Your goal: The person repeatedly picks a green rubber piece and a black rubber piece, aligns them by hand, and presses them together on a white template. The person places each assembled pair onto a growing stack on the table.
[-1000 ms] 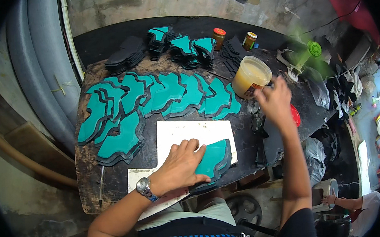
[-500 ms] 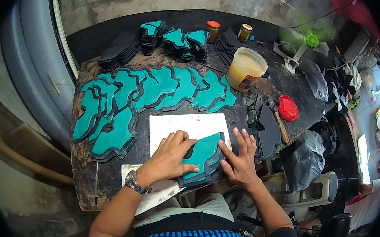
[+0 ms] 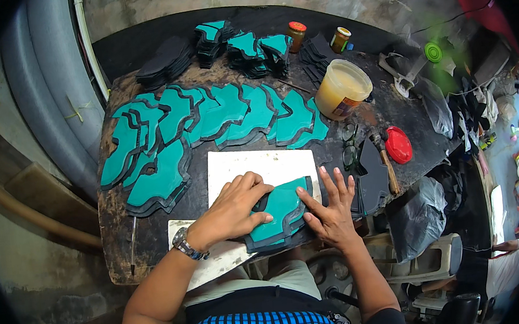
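No real grip: left hand lies flat, fingers spread, pressing down on the teal piece; right hand is open too, fingertips against its right edge. Piece sits betw. both hands at the near table edge, partly over the white board. Prob. light, thin, flexible sheet w/ black border, likely bends if lifted by one corner. Best taken at opposite edges. More teal pieces fanned out beyond the hands; glue tub further off to the right.

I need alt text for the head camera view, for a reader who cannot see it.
Both hands, left hand and right hand, press flat on a teal shaped piece lying on a white board. Behind it are rows of similar teal pieces and an open yellowish tub.
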`<state>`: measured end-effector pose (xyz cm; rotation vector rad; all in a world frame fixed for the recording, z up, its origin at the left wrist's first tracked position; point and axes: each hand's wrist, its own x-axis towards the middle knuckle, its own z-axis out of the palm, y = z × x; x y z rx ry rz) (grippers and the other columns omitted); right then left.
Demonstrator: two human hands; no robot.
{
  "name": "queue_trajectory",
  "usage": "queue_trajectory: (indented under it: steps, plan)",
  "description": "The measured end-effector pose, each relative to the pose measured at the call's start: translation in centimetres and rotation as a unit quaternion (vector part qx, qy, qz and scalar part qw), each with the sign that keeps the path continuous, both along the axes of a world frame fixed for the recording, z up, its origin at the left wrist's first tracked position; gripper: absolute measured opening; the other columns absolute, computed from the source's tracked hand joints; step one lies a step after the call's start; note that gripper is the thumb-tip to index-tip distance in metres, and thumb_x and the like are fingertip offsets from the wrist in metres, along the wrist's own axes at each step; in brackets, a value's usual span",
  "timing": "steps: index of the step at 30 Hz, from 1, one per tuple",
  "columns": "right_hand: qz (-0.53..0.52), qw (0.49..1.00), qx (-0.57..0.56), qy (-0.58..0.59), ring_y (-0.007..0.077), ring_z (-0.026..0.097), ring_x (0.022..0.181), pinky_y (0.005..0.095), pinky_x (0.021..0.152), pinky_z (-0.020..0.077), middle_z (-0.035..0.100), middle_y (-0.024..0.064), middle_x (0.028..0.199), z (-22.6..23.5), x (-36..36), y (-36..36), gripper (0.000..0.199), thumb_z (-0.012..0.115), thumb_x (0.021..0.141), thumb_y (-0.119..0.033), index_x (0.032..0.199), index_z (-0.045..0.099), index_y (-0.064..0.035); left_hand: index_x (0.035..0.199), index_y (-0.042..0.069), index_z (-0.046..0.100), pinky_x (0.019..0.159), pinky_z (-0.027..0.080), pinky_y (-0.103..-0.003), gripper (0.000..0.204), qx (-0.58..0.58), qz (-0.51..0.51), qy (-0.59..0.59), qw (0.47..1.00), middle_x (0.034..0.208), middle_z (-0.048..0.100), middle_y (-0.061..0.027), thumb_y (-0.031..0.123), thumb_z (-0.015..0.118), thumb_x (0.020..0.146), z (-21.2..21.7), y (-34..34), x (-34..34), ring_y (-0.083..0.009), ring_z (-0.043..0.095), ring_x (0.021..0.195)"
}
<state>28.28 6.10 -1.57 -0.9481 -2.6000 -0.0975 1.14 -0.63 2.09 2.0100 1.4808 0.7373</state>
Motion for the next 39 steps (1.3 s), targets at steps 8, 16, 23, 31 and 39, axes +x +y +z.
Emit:
queue_trajectory:
  steps: [8, 16, 23, 31, 39]
  plan:
    - [0.060, 0.997, -0.034, 0.036, 0.0358, 0.010, 0.151, 0.0630, 0.116, -0.0052, 0.029, 0.0125, 0.160, -0.5, -0.3, -2.7, 0.040, 0.051, 0.097, -0.043, 0.135, 0.062, -0.0370, 0.126, 0.007, 0.059, 0.094, 0.044, -0.042, 0.058, -0.004, 0.008, -0.001, 1.000, 0.117, 0.053, -0.0118, 0.026, 0.080, 0.076, -0.2, 0.2, 0.1, -0.0319, 0.053, 0.110]
    - [0.128, 0.988, 0.051, 0.063, 0.0339, 0.016, 0.150, 0.0619, 0.118, -0.0025, 0.034, 0.0131, 0.157, -0.5, 0.5, -2.2, 0.044, 0.047, 0.097, -0.049, 0.136, 0.061, -0.0341, 0.122, 0.004, 0.060, 0.091, 0.043, -0.041, 0.054, 0.013, 0.021, -0.008, 1.000, 0.114, 0.053, -0.0119, 0.025, 0.080, 0.076, -0.4, 0.1, 0.2, -0.0308, 0.054, 0.108]
    - [0.150, 0.987, -0.026, 0.044, 0.0349, 0.011, 0.151, 0.0605, 0.117, -0.0072, 0.028, 0.0120, 0.161, -0.1, -0.4, -2.5, 0.043, 0.054, 0.094, -0.051, 0.133, 0.062, -0.0373, 0.119, 0.003, 0.059, 0.088, 0.045, -0.041, 0.053, 0.024, 0.038, 0.001, 0.999, 0.110, 0.054, -0.0125, 0.022, 0.080, 0.075, -0.3, 0.1, 0.4, -0.0312, 0.056, 0.103]
    - [0.067, 0.976, -0.044, 0.203, 0.0343, 0.018, 0.149, 0.0517, 0.119, 0.0015, 0.038, 0.0141, 0.155, 6.8, 1.5, 9.3, 0.044, 0.043, 0.099, -0.046, 0.116, 0.074, -0.0195, 0.117, 0.004, 0.047, 0.085, 0.042, -0.043, 0.052, 0.037, 0.097, 0.012, 0.995, 0.106, 0.059, -0.0156, 0.024, 0.078, 0.081, -0.6, 1.1, 1.4, -0.0343, 0.059, 0.097]
    - [-0.307, 0.942, -0.126, 0.048, 0.0341, 0.016, 0.150, 0.0624, 0.116, 0.0037, 0.032, 0.0174, 0.157, 12.6, -1.8, 26.2, 0.082, 0.018, 0.097, -0.069, 0.113, 0.076, -0.0130, 0.128, 0.005, 0.038, 0.079, 0.045, -0.041, 0.064, 0.061, 0.108, -0.005, 0.992, 0.092, 0.060, -0.0130, 0.018, 0.078, 0.080, -0.9, 1.9, 0.7, -0.0326, 0.062, 0.080]
